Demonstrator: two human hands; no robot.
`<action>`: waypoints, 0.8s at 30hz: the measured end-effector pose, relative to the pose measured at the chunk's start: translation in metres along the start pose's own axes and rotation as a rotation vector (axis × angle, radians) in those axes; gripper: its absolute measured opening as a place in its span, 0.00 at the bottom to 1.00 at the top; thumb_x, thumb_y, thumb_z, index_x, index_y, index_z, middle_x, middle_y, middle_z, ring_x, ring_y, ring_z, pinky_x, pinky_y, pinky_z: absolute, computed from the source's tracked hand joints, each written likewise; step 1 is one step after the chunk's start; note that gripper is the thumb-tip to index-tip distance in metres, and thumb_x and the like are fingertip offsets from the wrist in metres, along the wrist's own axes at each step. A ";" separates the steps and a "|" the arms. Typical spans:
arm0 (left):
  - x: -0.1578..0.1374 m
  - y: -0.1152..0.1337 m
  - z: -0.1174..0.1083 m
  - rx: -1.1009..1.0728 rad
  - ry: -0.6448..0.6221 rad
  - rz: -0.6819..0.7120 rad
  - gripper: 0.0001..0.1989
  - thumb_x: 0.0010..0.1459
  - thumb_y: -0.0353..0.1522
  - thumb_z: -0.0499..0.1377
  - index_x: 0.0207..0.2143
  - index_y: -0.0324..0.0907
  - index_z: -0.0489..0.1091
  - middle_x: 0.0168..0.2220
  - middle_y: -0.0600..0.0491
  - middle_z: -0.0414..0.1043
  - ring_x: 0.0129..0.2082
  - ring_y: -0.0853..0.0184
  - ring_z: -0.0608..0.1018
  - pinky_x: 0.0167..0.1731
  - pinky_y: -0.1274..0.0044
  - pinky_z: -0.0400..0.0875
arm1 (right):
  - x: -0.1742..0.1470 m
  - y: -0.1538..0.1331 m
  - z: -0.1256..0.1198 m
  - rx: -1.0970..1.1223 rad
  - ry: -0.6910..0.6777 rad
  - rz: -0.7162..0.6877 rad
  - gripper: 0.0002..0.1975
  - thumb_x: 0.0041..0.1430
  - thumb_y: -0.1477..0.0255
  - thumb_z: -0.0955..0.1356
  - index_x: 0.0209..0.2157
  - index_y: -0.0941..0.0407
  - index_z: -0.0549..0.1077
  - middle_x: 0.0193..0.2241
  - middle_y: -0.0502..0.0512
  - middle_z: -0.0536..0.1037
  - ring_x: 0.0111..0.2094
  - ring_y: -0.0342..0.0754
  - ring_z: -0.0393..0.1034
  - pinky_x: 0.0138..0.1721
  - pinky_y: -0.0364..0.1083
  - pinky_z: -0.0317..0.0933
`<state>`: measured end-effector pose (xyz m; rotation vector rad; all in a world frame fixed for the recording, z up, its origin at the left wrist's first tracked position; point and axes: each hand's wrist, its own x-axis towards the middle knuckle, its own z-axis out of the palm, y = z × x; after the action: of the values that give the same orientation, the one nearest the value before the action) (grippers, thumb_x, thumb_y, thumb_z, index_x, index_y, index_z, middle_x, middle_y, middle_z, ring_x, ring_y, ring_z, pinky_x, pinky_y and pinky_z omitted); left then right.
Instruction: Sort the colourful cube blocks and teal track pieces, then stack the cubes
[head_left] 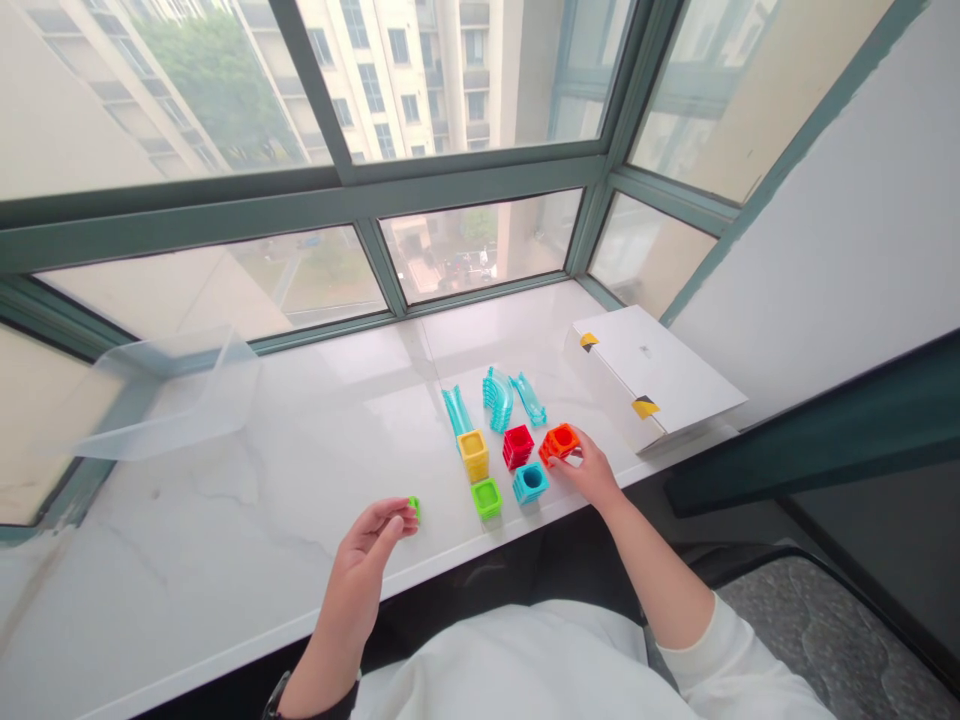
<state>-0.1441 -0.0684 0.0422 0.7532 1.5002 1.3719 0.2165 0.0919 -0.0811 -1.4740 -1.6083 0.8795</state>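
Note:
My left hand (373, 540) is over the tabletop, palm turned inward and fingers stretched out. At its fingertips is a small bright green piece (415, 509), partly hidden by them; whether they touch is unclear. The fingers of my right hand (589, 468) close around an orange toy block (559, 441) with a round opening on top. Left of that block stand a red block (518, 447), a blue block (530, 483), a yellow block (473, 455) and a green block (487, 498). Behind them lie a curved clear-blue track piece (497, 399) and two straight clear-blue track pieces (457, 412).
A white box (664, 370) with yellow-and-black tabs sits at the right of the white marble-look counter (300, 440). On the left stands a clear plastic bin (172, 400). Green-framed windows (480, 170) border the counter's back. Its front edge runs close to my body.

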 end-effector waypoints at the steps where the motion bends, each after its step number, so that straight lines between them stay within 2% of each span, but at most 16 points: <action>1: 0.000 -0.003 -0.001 0.000 0.002 -0.003 0.22 0.54 0.47 0.72 0.43 0.41 0.80 0.38 0.48 0.82 0.41 0.59 0.82 0.46 0.68 0.79 | 0.001 0.001 0.000 0.002 0.001 -0.001 0.36 0.54 0.60 0.75 0.63 0.54 0.68 0.59 0.63 0.76 0.54 0.57 0.76 0.55 0.58 0.74; 11: 0.003 -0.014 -0.023 -0.038 0.008 0.025 0.19 0.57 0.45 0.70 0.45 0.42 0.79 0.40 0.48 0.81 0.42 0.60 0.81 0.47 0.68 0.79 | 0.000 0.004 0.002 -0.005 0.031 -0.001 0.37 0.53 0.58 0.75 0.63 0.52 0.69 0.58 0.63 0.77 0.51 0.58 0.77 0.54 0.60 0.74; 16: 0.006 -0.021 -0.039 -0.035 0.025 0.047 0.19 0.59 0.44 0.68 0.47 0.42 0.77 0.40 0.48 0.81 0.44 0.60 0.81 0.49 0.67 0.79 | -0.003 0.005 0.003 -0.043 0.044 -0.043 0.43 0.53 0.56 0.75 0.67 0.52 0.64 0.62 0.65 0.72 0.58 0.60 0.72 0.56 0.61 0.72; 20: 0.020 -0.047 -0.052 0.143 0.044 0.110 0.19 0.61 0.45 0.65 0.49 0.43 0.75 0.46 0.46 0.80 0.50 0.58 0.80 0.56 0.62 0.75 | -0.014 0.001 -0.006 -0.092 0.037 -0.044 0.47 0.54 0.56 0.75 0.71 0.53 0.57 0.66 0.68 0.65 0.62 0.62 0.69 0.60 0.62 0.68; 22: 0.030 -0.068 -0.055 0.323 0.045 0.153 0.19 0.60 0.44 0.64 0.50 0.43 0.74 0.51 0.45 0.78 0.54 0.55 0.79 0.59 0.59 0.73 | -0.021 -0.003 -0.012 -0.114 0.050 -0.042 0.45 0.57 0.56 0.73 0.71 0.53 0.56 0.66 0.68 0.66 0.62 0.62 0.68 0.62 0.64 0.65; 24: 0.039 -0.090 -0.056 0.515 0.042 0.234 0.22 0.58 0.41 0.64 0.54 0.45 0.72 0.56 0.44 0.75 0.58 0.52 0.76 0.60 0.56 0.71 | -0.028 -0.010 -0.017 -0.140 0.096 -0.068 0.41 0.60 0.57 0.71 0.71 0.52 0.56 0.65 0.67 0.68 0.63 0.62 0.67 0.64 0.65 0.63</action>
<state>-0.1968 -0.0718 -0.0575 1.2583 1.8736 1.1760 0.2277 0.0628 -0.0665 -1.5243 -1.6662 0.6590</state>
